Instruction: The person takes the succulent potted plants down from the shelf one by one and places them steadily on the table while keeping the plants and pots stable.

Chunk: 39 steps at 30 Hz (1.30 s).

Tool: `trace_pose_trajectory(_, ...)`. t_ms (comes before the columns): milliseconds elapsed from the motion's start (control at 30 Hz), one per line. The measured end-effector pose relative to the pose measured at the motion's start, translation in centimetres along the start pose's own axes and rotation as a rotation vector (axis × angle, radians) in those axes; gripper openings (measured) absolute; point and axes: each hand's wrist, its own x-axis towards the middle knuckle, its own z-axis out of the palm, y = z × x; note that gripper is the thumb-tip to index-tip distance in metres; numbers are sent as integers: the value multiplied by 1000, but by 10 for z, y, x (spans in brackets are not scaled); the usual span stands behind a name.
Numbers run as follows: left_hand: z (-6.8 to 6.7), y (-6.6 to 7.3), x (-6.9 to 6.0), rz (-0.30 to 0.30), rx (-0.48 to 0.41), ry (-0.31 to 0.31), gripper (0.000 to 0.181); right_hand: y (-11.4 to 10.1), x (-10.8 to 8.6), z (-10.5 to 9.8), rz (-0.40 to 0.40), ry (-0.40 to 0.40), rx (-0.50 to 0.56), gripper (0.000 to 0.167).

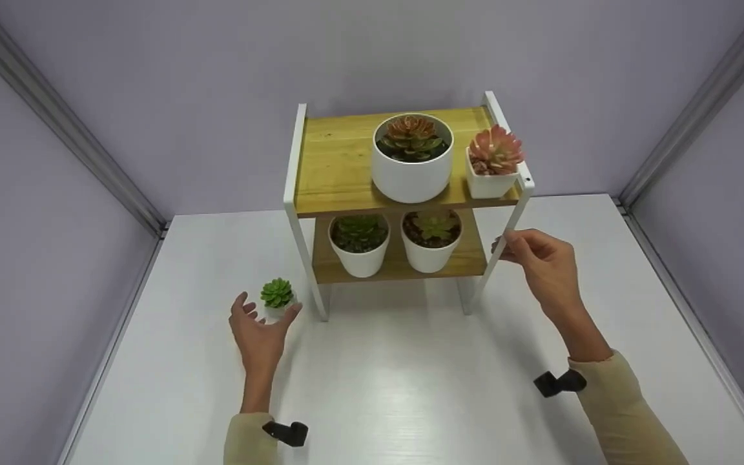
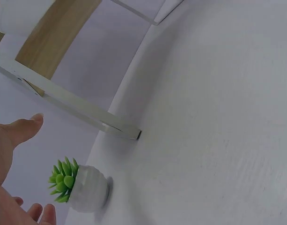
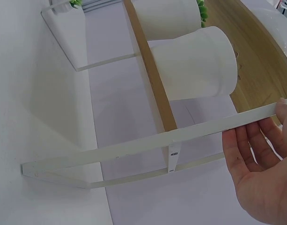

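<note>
A small green succulent in a white pot (image 1: 277,294) (image 2: 89,190) stands on the table left of the two-tier shelf (image 1: 340,155). Around it, thumb and fingers spread apart, is the left hand (image 1: 261,332) (image 2: 10,173); in the left wrist view a gap shows between hand and pot. The right hand (image 1: 546,268) (image 3: 265,168) grips the shelf's white right front leg (image 1: 495,258) (image 3: 204,127) between thumb and fingers.
On the upper board are a round white pot (image 1: 413,177) and a square pot with a pink succulent (image 1: 496,158). Two white pots (image 1: 362,260) (image 1: 431,256) stand on the lower board. Walls enclose the white table (image 1: 385,387) at the back and sides.
</note>
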Motion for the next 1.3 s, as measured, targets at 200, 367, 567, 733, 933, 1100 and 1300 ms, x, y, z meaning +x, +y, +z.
trace_pose_trajectory(200,-6,14,-6,50,6,-6,107,0,0,1,0,4,1,29)
trace_pose_trajectory(367,-12,25,-9,67,8,-11,107,0,-1,1,2,2,-16,31)
trace_pose_trajectory(567,-18,35,-14,93,-18,-21,104,-1,-1,1,7,-4,-26,35)
trace_pose_trajectory(733,-22,44,-20,125,-22,-47,98,-1,-1,1,11,2,2,36)
trace_pose_trajectory(933,-25,54,-27,180,-48,-69,94,1,0,2,14,14,36,28)
trace_pose_trajectory(1100,-27,63,-33,220,-49,-89,90,1,-1,1,15,18,21,29)
trace_pose_trajectory(1300,-28,74,-39,243,-30,-128,81,0,-1,1,20,17,21,30)
